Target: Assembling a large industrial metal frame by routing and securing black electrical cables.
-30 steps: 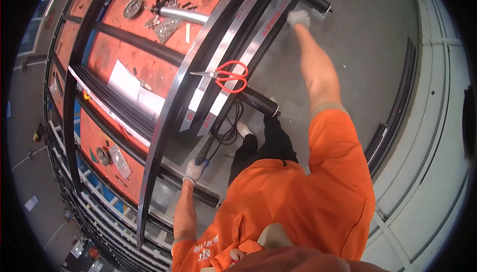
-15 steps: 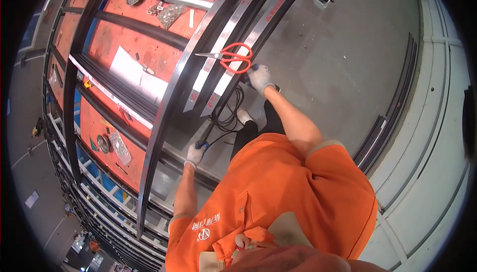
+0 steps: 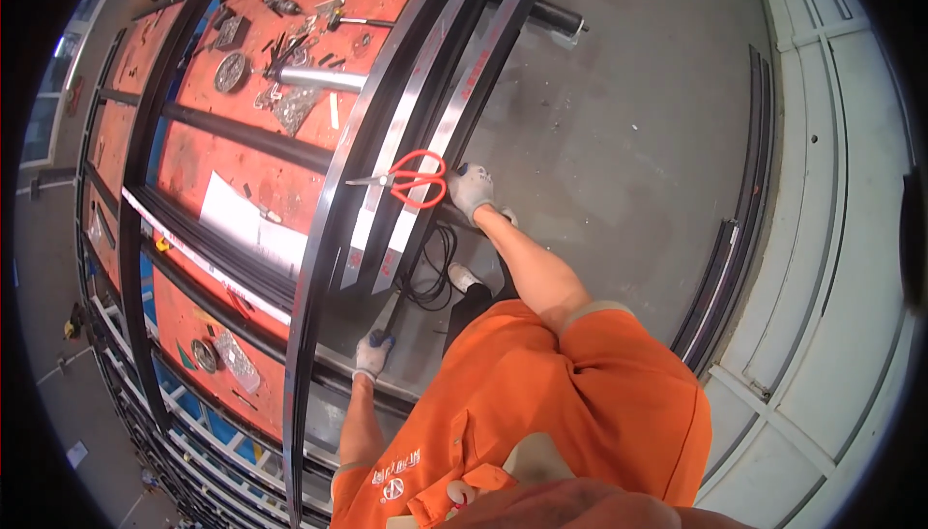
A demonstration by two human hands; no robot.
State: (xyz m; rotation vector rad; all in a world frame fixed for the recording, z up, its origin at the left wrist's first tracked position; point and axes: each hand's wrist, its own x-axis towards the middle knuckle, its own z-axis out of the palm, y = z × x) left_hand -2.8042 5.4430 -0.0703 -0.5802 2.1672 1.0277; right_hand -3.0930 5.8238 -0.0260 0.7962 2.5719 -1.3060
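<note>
My right hand (image 3: 472, 189), in a pale glove with dark fingertips, is closed at the outer side of the rightmost long metal profile (image 3: 471, 84). What its fingers hold is hidden. Red-handled scissors (image 3: 418, 181) lie across the profiles just left of it. Lower down, my left hand (image 3: 371, 355), also gloved, is curled at the lower end of a narrow grey bar (image 3: 389, 314). Its grip is too small to make out. A coil of thin black cord or strip (image 3: 432, 273) hangs or lies between the two hands, below the profiles' cut ends.
Behind the profiles, an orange-red worktop (image 3: 261, 21) carries a round tin of small parts (image 3: 231, 73), a hammer (image 3: 362, 22), a plastic bag (image 3: 295, 111) and white paper (image 3: 237, 215). Dark crossbars (image 3: 246, 137) span it. More long profiles (image 3: 739, 210) lie by the right wall.
The view has shifted, so the bench appears lower and further left. My right hand has moved a little up along the outer profile. The black strand beside my left hand no longer shows there.
</note>
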